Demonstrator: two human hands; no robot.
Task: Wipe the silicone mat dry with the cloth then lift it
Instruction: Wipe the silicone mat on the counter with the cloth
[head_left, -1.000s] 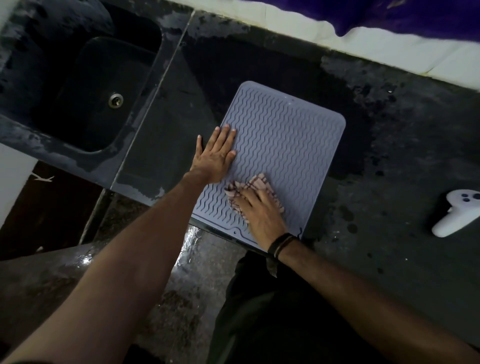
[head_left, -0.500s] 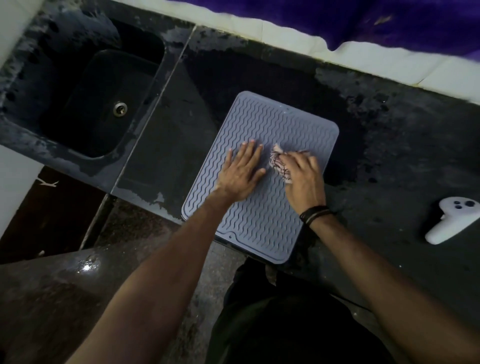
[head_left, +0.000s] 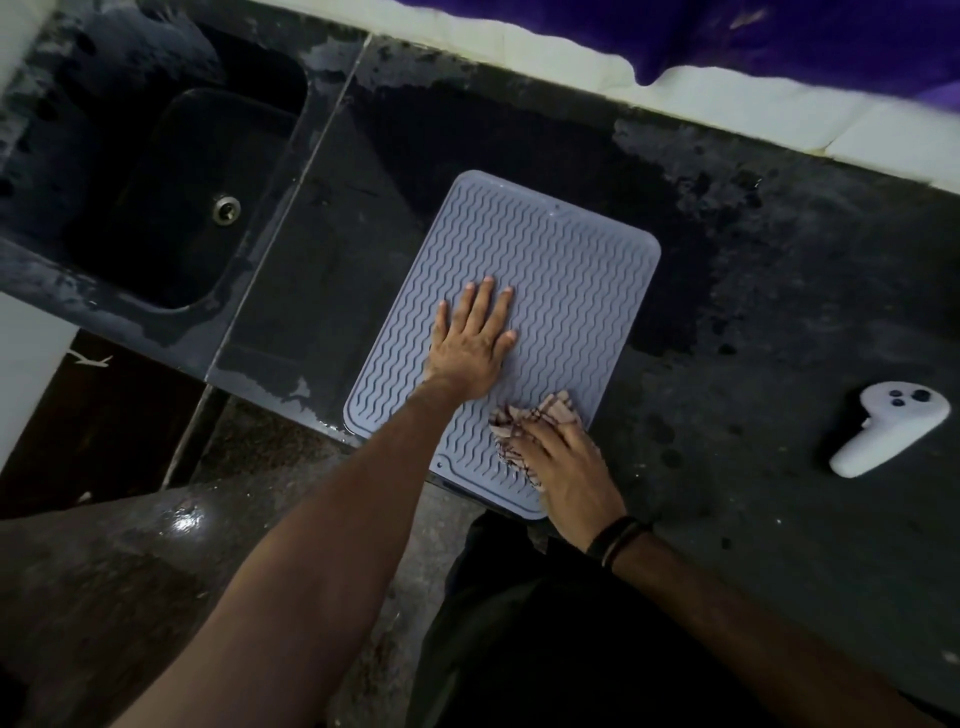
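The dark stone surface (head_left: 779, 322) fills most of the view, blotched with wet and dry patches, with a pale tiled edge along its far side. A black sink (head_left: 171, 197) is sunk into it at the far left, a metal drain at its bottom. Near the front edge of the surface, right of the sink, lies the silicone mat (head_left: 561, 270): a grey-blue rectangle with rounded corners, a raised rim and rows of wavy ridges across its whole top. It lies flat and turned at a slant, its near corner reaching the surface's front edge.

The left hand (head_left: 470, 345) rests palm down on the middle of the mat, fingers spread and flat against the ridges. The right hand (head_left: 566, 467), with dark bands at the wrist, presses on the mat's near right corner, fingers curled over the cloth (head_left: 540, 418). The cloth is a crumpled pinkish rag with dark stripes, bunched under the fingertips and touching the mat.

Well apart to the right lies a white controller (head_left: 883, 436).
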